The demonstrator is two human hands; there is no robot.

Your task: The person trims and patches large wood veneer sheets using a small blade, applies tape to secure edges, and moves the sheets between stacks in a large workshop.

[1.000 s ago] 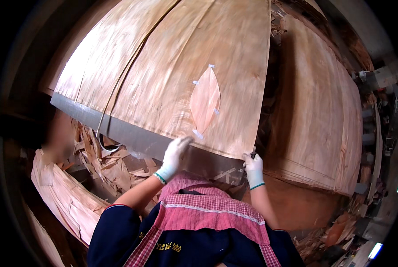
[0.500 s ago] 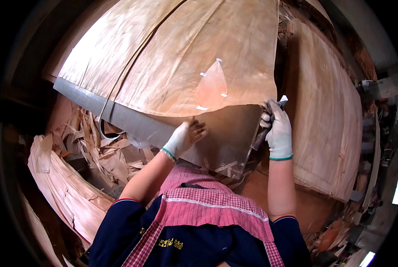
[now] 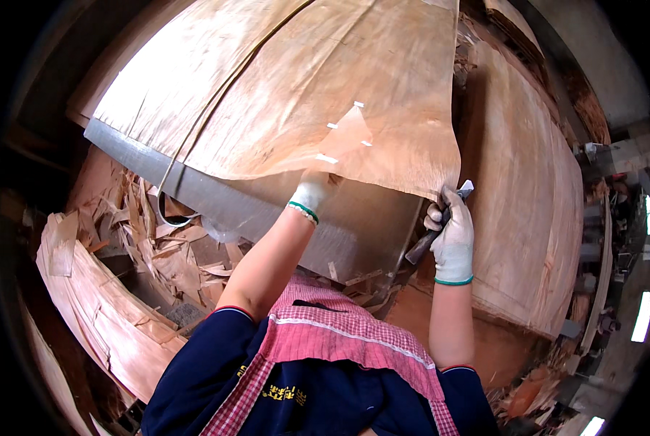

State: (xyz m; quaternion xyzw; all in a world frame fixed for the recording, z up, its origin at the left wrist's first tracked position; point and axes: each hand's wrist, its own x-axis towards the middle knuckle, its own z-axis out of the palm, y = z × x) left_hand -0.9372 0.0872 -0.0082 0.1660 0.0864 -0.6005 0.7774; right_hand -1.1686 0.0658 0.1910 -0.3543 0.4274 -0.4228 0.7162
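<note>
A large thin wood veneer sheet (image 3: pixel 289 109) lies over a grey metal-topped table (image 3: pixel 354 232), its near edge lifted and wavy. A pointed veneer patch (image 3: pixel 350 132) shows in it, with bits of white tape around it. My gloved left hand (image 3: pixel 313 192) reaches beneath the raised edge, below the patch; the sheet hides its fingers. My gloved right hand (image 3: pixel 453 231) is closed at the sheet's near right corner. It grips a slim dark-handled tool (image 3: pixel 417 251) with a pale tip; the tool's exact kind is unclear. The corner touches these fingers, perhaps pinched.
A thin cord (image 3: pixel 220 102) runs across the sheet and hangs over the table edge. To the right stands a stack of veneer (image 3: pixel 528 196). Veneer scraps (image 3: pixel 187 254) litter the lower left, beside a curved veneer bundle (image 3: pixel 100 312).
My left hand has slid up and under the sheet, lifting its near edge around the patch. My right hand has come slightly down, drawing the corner nearer; the tool's handle shows more clearly.
</note>
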